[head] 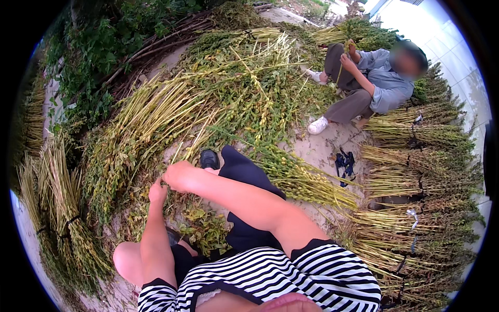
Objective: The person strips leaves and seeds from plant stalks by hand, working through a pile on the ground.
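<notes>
My right hand (178, 176) is closed around a thin green plant stalk (177, 152), whose upper end sticks out above the fist. Just below and to the left, my left hand (158, 192) has its fingers and thumb together at the same spot, apparently on the lower part of that stalk; the hands hide most of it. Cut leafy stalks (156, 113) with yellow-green pods lie in a wide heap beyond my hands. Another loose bunch of stalks (308, 179) lies to the right of my knee. Fallen leaves (204, 230) cover the ground between my feet.
Across the heap, a seated person (390, 82) holds a leafy stalk in both hands. Tied stalk bundles (393, 183) line the right side; more tied bundles (66, 210) stand at left. Dark strips (344, 163) lie on the ground. Branches (156, 43) and green bushes border the far left.
</notes>
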A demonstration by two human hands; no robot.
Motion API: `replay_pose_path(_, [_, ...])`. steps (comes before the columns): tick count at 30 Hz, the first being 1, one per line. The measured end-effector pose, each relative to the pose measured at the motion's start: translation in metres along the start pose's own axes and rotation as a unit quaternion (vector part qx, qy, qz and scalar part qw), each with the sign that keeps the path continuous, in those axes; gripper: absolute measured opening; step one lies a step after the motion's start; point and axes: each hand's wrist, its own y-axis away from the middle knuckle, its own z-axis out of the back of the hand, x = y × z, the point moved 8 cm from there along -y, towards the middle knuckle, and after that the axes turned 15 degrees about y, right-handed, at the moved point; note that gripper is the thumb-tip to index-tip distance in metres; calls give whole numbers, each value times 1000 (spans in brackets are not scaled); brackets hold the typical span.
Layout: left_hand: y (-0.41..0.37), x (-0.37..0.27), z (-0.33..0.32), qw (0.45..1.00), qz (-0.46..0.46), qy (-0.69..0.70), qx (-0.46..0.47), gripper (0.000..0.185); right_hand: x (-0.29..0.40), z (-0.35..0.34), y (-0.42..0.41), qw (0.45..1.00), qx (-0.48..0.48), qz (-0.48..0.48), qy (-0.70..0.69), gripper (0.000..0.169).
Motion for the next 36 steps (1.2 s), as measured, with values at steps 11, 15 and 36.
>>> replay_pose_path(11, [92,-209,201,917,-289,-244,-130,28,-40,66,28,944,-287,-128,-102,53])
replay_pose_path(15, [145,-247,237,894,-334,-228,-195,26,-44,63,29,948,-267,-127,-113,60])
replay_pose_path(36, [148,-208,289,895,-329,-96,-283,36,-58,100,44,882,-423,-101,-182,22])
